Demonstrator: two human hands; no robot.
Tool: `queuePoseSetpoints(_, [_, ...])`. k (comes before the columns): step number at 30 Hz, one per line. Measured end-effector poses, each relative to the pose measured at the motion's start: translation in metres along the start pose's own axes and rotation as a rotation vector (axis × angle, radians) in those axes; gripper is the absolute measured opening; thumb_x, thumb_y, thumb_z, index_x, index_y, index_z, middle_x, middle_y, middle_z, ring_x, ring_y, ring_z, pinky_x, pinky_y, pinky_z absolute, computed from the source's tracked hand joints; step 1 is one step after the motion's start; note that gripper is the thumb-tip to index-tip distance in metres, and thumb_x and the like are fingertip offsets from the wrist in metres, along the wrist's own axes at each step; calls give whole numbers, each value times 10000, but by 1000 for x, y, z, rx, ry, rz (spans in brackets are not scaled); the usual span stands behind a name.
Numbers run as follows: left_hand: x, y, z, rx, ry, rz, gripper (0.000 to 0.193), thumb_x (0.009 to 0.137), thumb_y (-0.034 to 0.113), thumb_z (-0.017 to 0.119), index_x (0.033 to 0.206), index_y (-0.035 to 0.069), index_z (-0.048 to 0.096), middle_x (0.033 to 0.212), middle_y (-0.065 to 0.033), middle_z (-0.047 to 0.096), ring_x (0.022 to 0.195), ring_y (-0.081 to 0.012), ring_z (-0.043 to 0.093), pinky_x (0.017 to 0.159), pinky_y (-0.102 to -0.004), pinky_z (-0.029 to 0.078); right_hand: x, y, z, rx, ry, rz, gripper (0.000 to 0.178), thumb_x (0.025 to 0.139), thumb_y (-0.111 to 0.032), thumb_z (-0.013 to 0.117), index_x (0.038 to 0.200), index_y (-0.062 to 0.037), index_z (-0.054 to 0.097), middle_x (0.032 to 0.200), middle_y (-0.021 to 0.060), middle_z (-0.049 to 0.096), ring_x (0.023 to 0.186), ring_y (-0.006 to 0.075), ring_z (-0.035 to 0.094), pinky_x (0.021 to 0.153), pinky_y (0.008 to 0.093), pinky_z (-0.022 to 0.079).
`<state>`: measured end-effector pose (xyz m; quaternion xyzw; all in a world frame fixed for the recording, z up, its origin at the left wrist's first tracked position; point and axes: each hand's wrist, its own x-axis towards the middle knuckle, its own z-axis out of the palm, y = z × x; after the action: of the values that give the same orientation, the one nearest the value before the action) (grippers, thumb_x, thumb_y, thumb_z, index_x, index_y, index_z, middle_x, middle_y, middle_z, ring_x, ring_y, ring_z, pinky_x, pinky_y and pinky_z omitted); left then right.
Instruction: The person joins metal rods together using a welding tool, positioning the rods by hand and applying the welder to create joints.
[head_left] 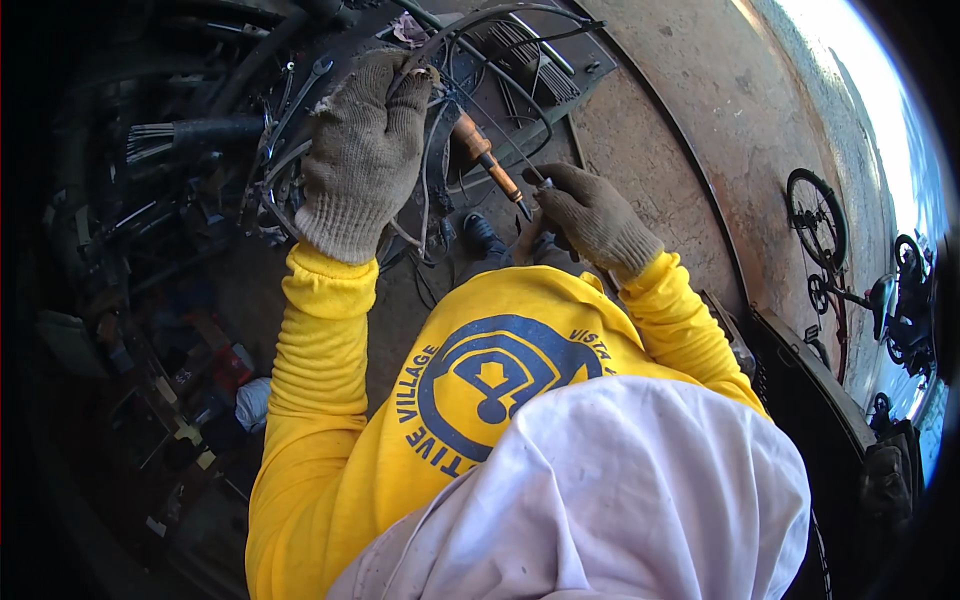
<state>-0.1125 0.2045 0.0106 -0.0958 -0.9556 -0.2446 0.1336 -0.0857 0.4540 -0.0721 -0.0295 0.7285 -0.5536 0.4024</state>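
Observation:
My left hand (362, 150), in a worn brown knit glove, is closed around a grey cable (432, 45) among the wires on the cluttered bench. To its right, my right hand (598, 218), gloved the same way, pinches the end of a thin metal rod (508, 142) slanting up toward the bench. A small shiny bit shows at those fingertips. Between both hands a copper-orange, tapered tool (484, 155) with black bands and a dark tip points down toward my right hand. Its upper end disappears among the cables, and I cannot tell what it is fixed to.
A wrench (303, 92) lies left of my left hand, beside a bundle of thin rods (150, 140). More rods (535, 65) sit on the bench's right corner. A long dark hose or cable (690, 150) crosses the floor. Bicycles (825, 235) stand at right.

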Motion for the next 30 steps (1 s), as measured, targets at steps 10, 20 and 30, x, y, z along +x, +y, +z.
queuePoseSetpoints(10, [-4, 2, 6, -15, 38, 123, 163, 965, 159, 684, 1061, 28, 670, 953, -161, 701, 828, -358, 698, 711, -404, 560, 77, -12, 18, -242, -55, -17, 375, 1030, -269, 489, 1276, -32, 644, 1166, 180, 661, 1014, 309, 664, 891, 400, 525])
queuePoseSetpoints(20, [-9, 2, 1, -106, 9, -36, 165, 1004, 144, 628, 1119, 34, 674, 1008, -150, 718, 903, -320, 712, 780, -372, 562, 42, -19, 7, -69, -165, 258, 304, 1031, -248, 492, 1169, -30, 653, 1098, 120, 620, 848, 211, 664, 712, 349, 545])
queuePoseSetpoints(30, [-11, -2, 2, -175, 36, -120, 162, 1000, 166, 636, 1105, 47, 668, 987, -167, 710, 880, -369, 704, 756, -395, 569, 14, 30, 8, 62, -59, 75, 425, 1034, -393, 527, 1169, -6, 640, 826, 86, 639, 608, 165, 633, 540, 315, 506])
